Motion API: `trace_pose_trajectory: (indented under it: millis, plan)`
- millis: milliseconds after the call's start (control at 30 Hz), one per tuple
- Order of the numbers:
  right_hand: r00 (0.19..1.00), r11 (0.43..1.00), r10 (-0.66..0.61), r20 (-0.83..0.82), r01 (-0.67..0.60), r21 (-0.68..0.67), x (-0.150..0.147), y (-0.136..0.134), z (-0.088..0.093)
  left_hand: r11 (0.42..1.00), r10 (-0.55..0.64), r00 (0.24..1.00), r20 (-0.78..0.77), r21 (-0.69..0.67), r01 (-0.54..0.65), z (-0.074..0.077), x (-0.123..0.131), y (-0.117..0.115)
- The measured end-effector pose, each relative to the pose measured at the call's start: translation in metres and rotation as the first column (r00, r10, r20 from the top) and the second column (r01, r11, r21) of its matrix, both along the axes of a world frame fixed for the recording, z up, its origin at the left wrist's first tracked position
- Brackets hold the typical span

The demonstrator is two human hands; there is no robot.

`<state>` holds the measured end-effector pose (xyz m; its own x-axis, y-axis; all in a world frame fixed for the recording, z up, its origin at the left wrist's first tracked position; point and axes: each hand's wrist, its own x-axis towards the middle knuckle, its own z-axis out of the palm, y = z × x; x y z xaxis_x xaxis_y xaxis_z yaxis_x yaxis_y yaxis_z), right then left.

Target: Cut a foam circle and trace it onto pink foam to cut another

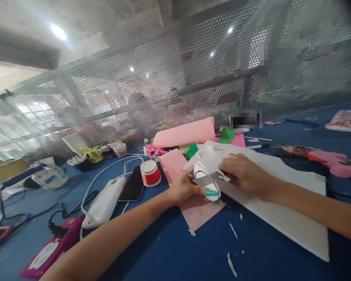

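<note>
My left hand [185,188] is closed around a small white foam piece [213,196] with a black curved line drawn on it. My right hand [247,175] grips a cutter knife, most of its handle hidden by the fingers. The knife's flat metal blade [205,180] lies across the white piece, close to my left thumb. Beneath both hands are a pink sheet [194,216] and a large white foam board [298,214]. Thin white offcuts [231,265] are scattered on the blue table in front.
Left of my hands sit a red-and-white round container [151,174], a black phone [132,186], a white power strip [105,200] with cables and a purple box [54,248]. Behind lies a rolled pink sheet [185,133]. A pink glue gun [336,160] is at right, below a perforated metal screen [163,86].
</note>
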<state>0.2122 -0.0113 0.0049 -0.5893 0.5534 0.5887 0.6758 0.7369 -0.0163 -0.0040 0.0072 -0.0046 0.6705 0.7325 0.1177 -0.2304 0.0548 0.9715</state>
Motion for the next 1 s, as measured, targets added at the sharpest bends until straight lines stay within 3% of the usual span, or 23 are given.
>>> trace_pose_trajectory:
  millis: [200, 300, 467, 600, 1000]
  plan:
    - [1.000, 1.000, -0.014, -0.008, 0.014, -0.003, -0.0008, 0.0022, -0.0035, 0.990, 0.010, 0.985, -0.173, 0.139, 0.015, 0.0095, 0.0022, -0.0069]
    - [0.998, 1.000, -0.015, -0.066, 0.014, -0.013, 0.0010, 0.0026, -0.0043, 0.995, -0.007, 0.984, -0.179, 0.096, 0.025, 0.0073, 0.0027, -0.0075]
    - [0.987, 1.000, 0.009, -0.163, -0.012, -0.015, 0.0040, 0.0014, -0.0023, 0.998, 0.064, 0.998, -0.029, 0.005, -0.064, 0.0037, 0.0025, -0.0031]
    - [0.991, 0.999, 0.035, -0.131, -0.038, -0.018, 0.0025, -0.0001, 0.0011, 0.999, 0.037, 0.996, 0.080, -0.026, -0.035, 0.0062, 0.0030, -0.0010]
    - [0.998, 0.998, 0.059, -0.006, -0.060, -0.008, 0.0029, 0.0004, 0.0017, 1.000, -0.014, 0.995, 0.100, -0.010, 0.015, -0.0002, 0.0002, 0.0021]
